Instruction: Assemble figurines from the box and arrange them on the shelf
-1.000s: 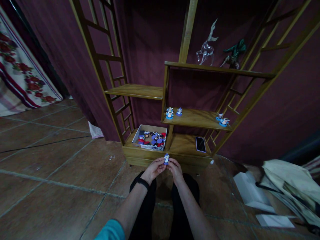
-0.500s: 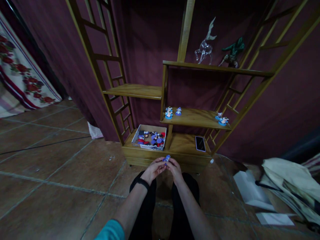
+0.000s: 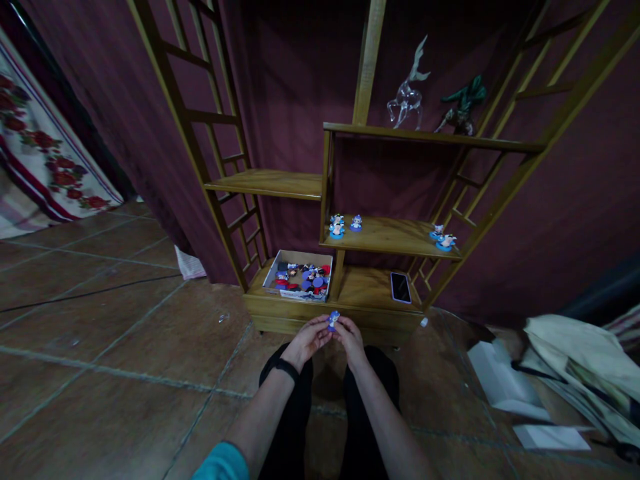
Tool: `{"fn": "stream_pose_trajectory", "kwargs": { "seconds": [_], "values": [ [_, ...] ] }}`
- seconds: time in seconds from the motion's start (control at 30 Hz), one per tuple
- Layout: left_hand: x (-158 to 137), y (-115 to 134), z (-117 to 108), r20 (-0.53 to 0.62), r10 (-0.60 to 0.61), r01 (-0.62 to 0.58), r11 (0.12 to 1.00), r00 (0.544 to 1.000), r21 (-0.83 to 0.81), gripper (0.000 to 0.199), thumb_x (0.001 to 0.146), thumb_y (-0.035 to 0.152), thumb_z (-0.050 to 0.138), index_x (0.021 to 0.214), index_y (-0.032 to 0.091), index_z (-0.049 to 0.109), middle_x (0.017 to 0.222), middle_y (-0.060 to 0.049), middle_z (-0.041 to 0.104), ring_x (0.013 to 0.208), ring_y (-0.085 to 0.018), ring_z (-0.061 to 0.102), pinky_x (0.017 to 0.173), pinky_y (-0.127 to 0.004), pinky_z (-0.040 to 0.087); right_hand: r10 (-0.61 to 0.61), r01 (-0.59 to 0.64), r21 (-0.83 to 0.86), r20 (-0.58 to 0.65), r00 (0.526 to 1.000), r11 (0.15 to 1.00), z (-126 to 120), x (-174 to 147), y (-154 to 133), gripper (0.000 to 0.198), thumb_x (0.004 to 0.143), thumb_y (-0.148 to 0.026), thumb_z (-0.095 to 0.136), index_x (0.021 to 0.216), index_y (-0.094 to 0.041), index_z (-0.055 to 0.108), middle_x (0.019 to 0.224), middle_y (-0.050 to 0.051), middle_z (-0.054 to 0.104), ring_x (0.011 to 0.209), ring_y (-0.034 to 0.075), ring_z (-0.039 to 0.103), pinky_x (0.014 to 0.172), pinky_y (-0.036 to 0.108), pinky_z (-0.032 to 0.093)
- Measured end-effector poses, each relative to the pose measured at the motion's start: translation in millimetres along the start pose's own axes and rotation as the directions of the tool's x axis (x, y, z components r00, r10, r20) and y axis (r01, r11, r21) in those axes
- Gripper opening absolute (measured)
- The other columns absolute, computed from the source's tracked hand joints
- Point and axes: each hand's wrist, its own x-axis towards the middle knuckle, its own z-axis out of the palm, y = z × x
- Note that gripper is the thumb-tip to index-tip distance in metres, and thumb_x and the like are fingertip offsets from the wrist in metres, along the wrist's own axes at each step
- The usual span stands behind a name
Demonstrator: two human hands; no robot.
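Observation:
A small purple-and-white figurine [image 3: 333, 321] is held upright between the fingertips of both hands, just in front of the cabinet's low base. My left hand [image 3: 313, 338] pinches it from the left, and my right hand [image 3: 349, 339] grips its right side. Beyond the left hand, a shallow cardboard box [image 3: 271, 275] on the bottom shelf holds several figurines with purple, red and blue parts. On the shelf above, a purple figurine [image 3: 356, 223] stands beside a blue-based figurine [image 3: 337, 230] with another close behind it.
Two more blue-based figurines [image 3: 445, 242] sit at that shelf's right end. A phone [image 3: 401, 287] lies on the bottom shelf. Higher up stand a clear deer ornament [image 3: 406, 100] and a dark green statue [image 3: 465, 107]. A cream bag [image 3: 575, 360] rests on the floor at right.
The figurine has been turned in my fingers, so its white front now shows more and it stands more upright. Both hands stay in nearly the same place.

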Motion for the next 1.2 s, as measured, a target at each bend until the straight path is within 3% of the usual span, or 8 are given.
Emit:
{"fn": "stream_pose_trajectory", "kwargs": {
  "seconds": [0.27,0.5,0.73,1.03,1.2],
  "values": [
    [-2.8,2.6,4.6,-0.001,0.026,-0.026,0.998,1.0,-0.054,0.012,0.075,0.009,0.06,0.087,0.011,0.061,0.07,-0.006,0.065,0.054,-0.008,0.06,0.056,-0.018,0.05,0.002,0.0,0.021,-0.072,0.997,1.0,-5.2,4.4,5.0,0.027,0.057,-0.037,0.07,0.077,-0.019,0.067,0.076,0.002,0.066,0.06,0.013,0.058,0.057,0.025,0.048],
    [-0.3,1.2,4.6,-0.017,0.041,-0.042,0.997,0.999,-0.066,0.005,0.077,0.01,0.058,0.082,0.01,0.06,0.065,-0.004,0.063,0.048,-0.006,0.057,0.049,-0.015,0.048,-0.062,0.061,-0.035,-0.036,0.997,0.998,-5.4,0.0,0.9,0.02,0.064,-0.036,0.066,0.075,-0.019,0.066,0.079,0.001,0.064,0.062,0.011,0.056,0.055,0.021,0.045],
    [-2.8,1.9,6.9,-0.035,0.038,-0.04,0.997,0.999,-0.072,0.003,0.077,0.011,0.058,0.078,0.009,0.06,0.063,-0.005,0.063,0.048,-0.007,0.057,0.049,-0.016,0.048,-0.025,0.024,-0.019,-0.044,0.999,1.0,-3.9,-0.4,-0.3,0.024,0.059,-0.039,0.07,0.072,-0.019,0.064,0.074,0.001,0.065,0.059,0.011,0.056,0.052,0.021,0.045],
    [-6.5,3.0,4.8,0.125,0.04,-0.039,0.999,0.991,-0.014,0.018,0.074,0.009,0.062,0.092,0.008,0.062,0.079,-0.009,0.067,0.061,-0.01,0.063,0.057,-0.017,0.05,0.034,-0.029,0.061,-0.072,0.997,0.998,-6.6,4.0,3.2,0.032,0.057,-0.038,0.072,0.082,-0.02,0.065,0.072,0.002,0.066,0.057,0.012,0.057,0.052,0.023,0.046],
    [-8.2,1.1,4.6,0.13,0.061,-0.066,0.997,0.99,0.031,0.032,0.069,0.005,0.066,0.1,0.011,0.062,0.084,-0.009,0.067,0.064,-0.01,0.063,0.058,-0.016,0.049,0.059,-0.056,0.073,-0.045,0.997,0.996,-6.8,2.2,1.3,0.033,0.057,-0.037,0.072,0.084,-0.018,0.067,0.075,0.003,0.068,0.061,0.012,0.059,0.055,0.023,0.046]
  ]
}}
